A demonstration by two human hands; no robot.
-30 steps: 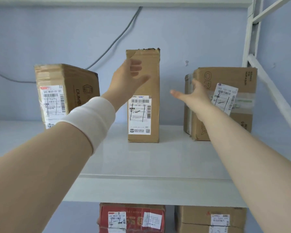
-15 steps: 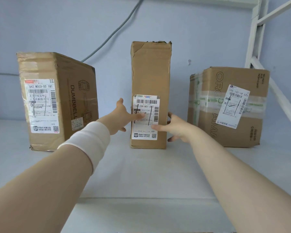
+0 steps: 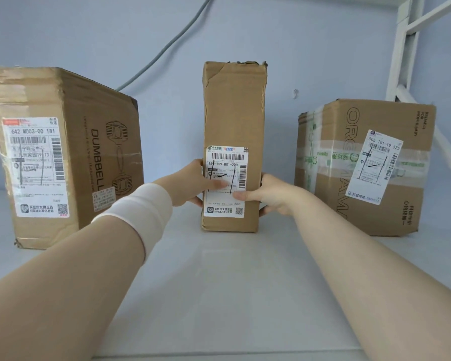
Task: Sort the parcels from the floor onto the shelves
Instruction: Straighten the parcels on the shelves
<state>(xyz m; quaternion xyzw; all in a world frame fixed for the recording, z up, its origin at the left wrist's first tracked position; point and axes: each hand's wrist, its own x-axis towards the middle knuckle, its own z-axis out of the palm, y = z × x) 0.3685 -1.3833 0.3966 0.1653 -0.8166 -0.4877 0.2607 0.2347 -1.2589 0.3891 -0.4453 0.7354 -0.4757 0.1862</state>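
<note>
On my head view, the tall, narrow brown cardboard parcel (image 3: 233, 113) stands upright on the white shelf board (image 3: 219, 282), towards the back, roughly midway between two other boxes and apart from both. Both hands are on it, low down. The left hand (image 3: 190, 183) grips its left edge, thumb laid across the front over the white shipping label (image 3: 225, 157) and fingers curled round the side. The right hand (image 3: 271, 196) grips the right edge the same way, its thumb pressed on the lower part of the label and its fingers wrapped behind the corner. I cannot tell whether the parcel's base rests on the board or is just clear of it.

A white cloth band (image 3: 138, 214) sits round the left wrist. To the left stands a large brown cardboard box printed with a dumbbell (image 3: 89, 152), turned at an angle, with its own label facing me. To the right sits a squat brown cardboard box bound with green-printed clear tape (image 3: 370, 204), its label stuck on crooked. Behind, a grey cable (image 3: 167, 45) runs up the pale blue wall, and the white metal shelf frame (image 3: 399, 48) rises at the right.
</note>
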